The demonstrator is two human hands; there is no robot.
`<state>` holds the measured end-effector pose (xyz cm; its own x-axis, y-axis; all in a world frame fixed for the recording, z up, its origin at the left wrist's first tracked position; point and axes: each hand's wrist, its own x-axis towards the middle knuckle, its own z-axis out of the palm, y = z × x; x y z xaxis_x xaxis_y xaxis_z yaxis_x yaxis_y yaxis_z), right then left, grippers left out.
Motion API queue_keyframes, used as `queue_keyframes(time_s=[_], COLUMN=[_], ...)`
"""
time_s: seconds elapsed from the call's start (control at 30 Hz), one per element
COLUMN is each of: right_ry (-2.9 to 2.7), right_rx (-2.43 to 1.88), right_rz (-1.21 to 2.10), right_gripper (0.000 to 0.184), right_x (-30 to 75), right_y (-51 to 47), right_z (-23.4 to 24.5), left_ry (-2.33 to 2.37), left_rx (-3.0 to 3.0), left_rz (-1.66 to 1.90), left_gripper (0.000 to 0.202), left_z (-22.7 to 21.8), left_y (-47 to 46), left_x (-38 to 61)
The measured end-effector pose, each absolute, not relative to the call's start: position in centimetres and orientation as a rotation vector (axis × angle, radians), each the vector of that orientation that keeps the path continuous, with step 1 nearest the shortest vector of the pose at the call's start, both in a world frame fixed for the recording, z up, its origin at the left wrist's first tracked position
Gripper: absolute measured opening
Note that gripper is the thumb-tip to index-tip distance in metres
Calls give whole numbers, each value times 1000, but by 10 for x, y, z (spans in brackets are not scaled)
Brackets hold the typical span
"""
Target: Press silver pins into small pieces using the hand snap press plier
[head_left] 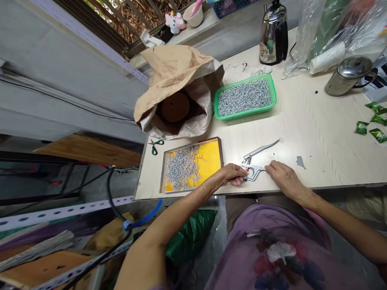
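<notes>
We extend the left forearm diagonally inward from the lower left, wrist nearly level; the left hand [234, 174] pinches its fingertips at the head of the hand tool [256, 167], though we cannot tell what lies between them. Our right hand [283, 177], palm down, grips the end of the lower handle. The tool is silver-grey, its two handles spread, with a coil spring near the pivot. It sits at the table's [305, 133] near edge, right of the yellow-bottomed tray [211, 157] of metal pins [181, 171].
</notes>
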<state>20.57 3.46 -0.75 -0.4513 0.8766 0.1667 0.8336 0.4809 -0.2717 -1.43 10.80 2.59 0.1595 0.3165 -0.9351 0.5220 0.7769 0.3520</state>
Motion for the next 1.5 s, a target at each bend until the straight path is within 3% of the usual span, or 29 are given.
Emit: queue_keyframes(time_s=[0.3,0.63,0.9,1.13,1.5], right_ry=[-2453,-2454,-2433,-2449,-2425], right_rx=[-1472,-1475,-1481,-1465,-1467], right_rz=[170,109,114,119,199], right_gripper=[24,24,24,23,26], right_x=[203,202,201,202,202], right_y=[34,34,33,33,35], right_z=[-9,-7,-8,-9,-7], left_ry=[1491,1580,1650,1612,1529], left_rx=[705,1006,1500,1404,1191], left_rz=[-133,-167,-327,-428,-162], left_gripper=[19,31,14,17,10], left_z=[27,34,39,40,24], left_y=[104,94,100,115,104], left_x=[-13,-7,7,8,-14])
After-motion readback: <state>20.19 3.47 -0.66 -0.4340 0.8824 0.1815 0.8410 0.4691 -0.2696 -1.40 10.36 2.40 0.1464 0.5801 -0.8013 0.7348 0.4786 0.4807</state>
